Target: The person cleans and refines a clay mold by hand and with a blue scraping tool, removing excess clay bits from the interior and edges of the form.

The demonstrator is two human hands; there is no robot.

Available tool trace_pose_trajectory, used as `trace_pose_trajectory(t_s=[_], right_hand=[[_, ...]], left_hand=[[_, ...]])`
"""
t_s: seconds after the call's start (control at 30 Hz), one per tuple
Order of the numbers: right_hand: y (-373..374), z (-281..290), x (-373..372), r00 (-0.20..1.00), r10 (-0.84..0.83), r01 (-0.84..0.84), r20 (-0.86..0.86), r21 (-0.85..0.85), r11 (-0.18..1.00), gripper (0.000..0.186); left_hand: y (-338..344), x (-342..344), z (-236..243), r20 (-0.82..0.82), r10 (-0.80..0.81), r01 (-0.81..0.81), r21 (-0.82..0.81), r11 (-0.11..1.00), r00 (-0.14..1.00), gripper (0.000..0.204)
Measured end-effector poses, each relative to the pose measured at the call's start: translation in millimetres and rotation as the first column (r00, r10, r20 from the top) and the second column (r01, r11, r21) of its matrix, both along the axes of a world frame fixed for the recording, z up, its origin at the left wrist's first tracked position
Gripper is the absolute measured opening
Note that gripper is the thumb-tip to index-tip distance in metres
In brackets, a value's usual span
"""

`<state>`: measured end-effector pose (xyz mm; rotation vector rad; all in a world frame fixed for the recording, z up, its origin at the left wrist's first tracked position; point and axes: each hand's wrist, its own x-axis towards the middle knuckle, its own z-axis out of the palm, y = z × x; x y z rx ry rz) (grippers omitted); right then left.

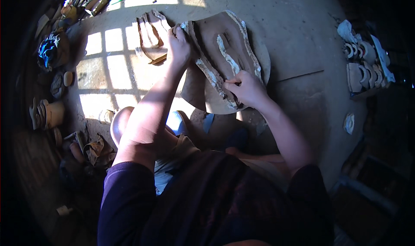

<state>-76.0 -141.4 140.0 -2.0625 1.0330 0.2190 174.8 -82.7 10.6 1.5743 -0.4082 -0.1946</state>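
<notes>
A large brown slab-like piece (210, 29), with raised edges and rough whitish ridges, lies tilted in front of me. My left hand (179, 49) is closed on its upper left rim. Over its lower part, my right hand (246, 88) is pinched, fingertips at the whitish crust on the left ridge. Whatever sits between those fingertips is too small to name. A round, flat brown disc (193, 90) shows under the slab. Just left of my left hand rests a smaller brown piece (150, 36) with similar upright ridges.
Window-shaped sunlight falls on the floor at left. Along the left edge are a container with blue material (48, 50), a pale tub (53, 113) and crumpled scraps (98, 151). Several pale curved pieces (367, 75) stand at right, near a pale ring (349, 123). A thin stick (301, 75) lies nearer.
</notes>
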Motion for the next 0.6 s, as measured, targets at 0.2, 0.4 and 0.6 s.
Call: trace_pose_trajectory(t_s=[0.2, 0.4, 0.6], right_hand=[[10, -35, -44, 0.949, 0.173, -0.095, 0.262, -0.285, 0.954, 0.023], [11, -37, -47, 0.948, 0.093, -0.029, 0.303, -0.209, 0.978, 0.024], [28, -50, -65, 0.921, 0.161, -0.005, 0.354, -0.403, 0.915, 0.025]], left_hand=[[-7, -8, -1, -0.009, 0.048, -0.048, -0.003, 0.999, 0.999, 0.040], [-5, 1, -9, 0.004, 0.056, -0.056, 0.003, 0.998, 0.998, 0.040], [-5, 6, -17, -0.053, 0.030, -0.027, 0.071, 0.997, 0.998, 0.044]])
